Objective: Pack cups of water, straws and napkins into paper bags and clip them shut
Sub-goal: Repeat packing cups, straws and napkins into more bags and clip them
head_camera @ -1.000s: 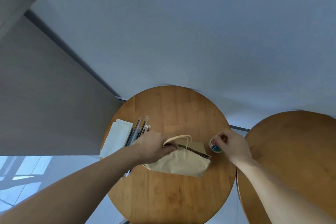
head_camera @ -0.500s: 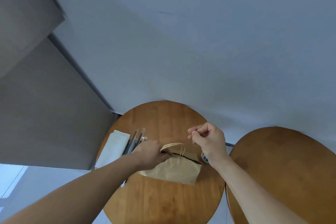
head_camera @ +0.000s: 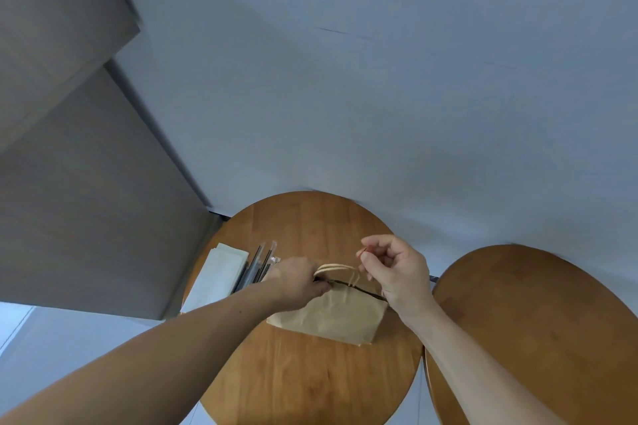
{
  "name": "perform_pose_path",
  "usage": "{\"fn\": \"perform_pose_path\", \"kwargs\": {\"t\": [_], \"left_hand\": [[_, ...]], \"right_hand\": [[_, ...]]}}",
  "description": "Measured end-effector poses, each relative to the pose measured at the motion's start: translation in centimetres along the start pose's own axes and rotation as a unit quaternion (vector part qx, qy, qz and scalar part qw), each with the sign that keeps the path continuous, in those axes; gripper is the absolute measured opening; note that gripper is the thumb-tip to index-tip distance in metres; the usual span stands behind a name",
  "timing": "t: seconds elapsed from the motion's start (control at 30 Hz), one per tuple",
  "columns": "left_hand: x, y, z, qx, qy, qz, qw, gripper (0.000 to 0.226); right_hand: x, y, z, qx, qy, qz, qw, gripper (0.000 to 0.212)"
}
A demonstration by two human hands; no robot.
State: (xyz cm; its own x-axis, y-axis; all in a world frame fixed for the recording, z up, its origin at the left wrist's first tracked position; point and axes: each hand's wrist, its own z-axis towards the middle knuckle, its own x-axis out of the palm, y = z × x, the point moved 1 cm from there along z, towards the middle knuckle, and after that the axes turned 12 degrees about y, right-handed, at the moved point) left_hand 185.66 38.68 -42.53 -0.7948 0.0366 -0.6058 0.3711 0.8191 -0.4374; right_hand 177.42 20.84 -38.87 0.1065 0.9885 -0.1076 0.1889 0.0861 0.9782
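Observation:
A tan paper bag with twine handles stands on the round wooden table. My left hand grips the left end of the bag's folded top edge. Just above the bag's right end, my right hand pinches a small red clip between thumb and fingertips. White napkins and several wrapped straws lie at the table's left side. No cup shows.
A second round wooden table stands close on the right. A pale wall rises right behind both tables, and a grey panel fills the left. The clip tub is hidden behind my right hand.
My right hand left the clip tub at the bag's right and rose over the bag's top with a clip pinched. My left hand kept its hold on the bag.

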Motion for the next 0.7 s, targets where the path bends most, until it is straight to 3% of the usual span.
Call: {"fn": "perform_pose_path", "kwargs": {"t": [0.1,0.17,0.27,0.37,0.47,0.7], "left_hand": [[-0.7,0.2,0.9,-0.01,-0.004,-0.021,1.0,0.028],[-1.1,0.2,1.3,0.004,-0.015,-0.022,1.0,0.026],[-1.2,0.1,1.8,0.026,-0.019,0.0,0.999,0.02],[-0.5,0.3,1.8,0.042,-0.02,0.04,0.998,0.034],[0.2,0.8,1.6,0.077,-0.014,0.055,0.995,0.023],[0.3,1.3,1.6,0.114,-0.027,0.072,0.99,0.014]], "right_hand": [[-0.8,1.5,-0.8,-0.073,-0.023,-0.106,0.991,0.013],[-0.3,1.9,-1.3,-0.108,0.012,-0.176,0.978,0.013],[1.4,0.7,-2.2,-0.099,0.071,-0.255,0.959,0.015],[2.5,-0.6,-1.8,-0.084,0.062,-0.31,0.945,0.022],[3.2,-1.3,-0.7,-0.088,0.055,-0.369,0.924,0.018],[2.7,-2.6,0.1,-0.005,0.062,-0.33,0.942,0.016]]}}
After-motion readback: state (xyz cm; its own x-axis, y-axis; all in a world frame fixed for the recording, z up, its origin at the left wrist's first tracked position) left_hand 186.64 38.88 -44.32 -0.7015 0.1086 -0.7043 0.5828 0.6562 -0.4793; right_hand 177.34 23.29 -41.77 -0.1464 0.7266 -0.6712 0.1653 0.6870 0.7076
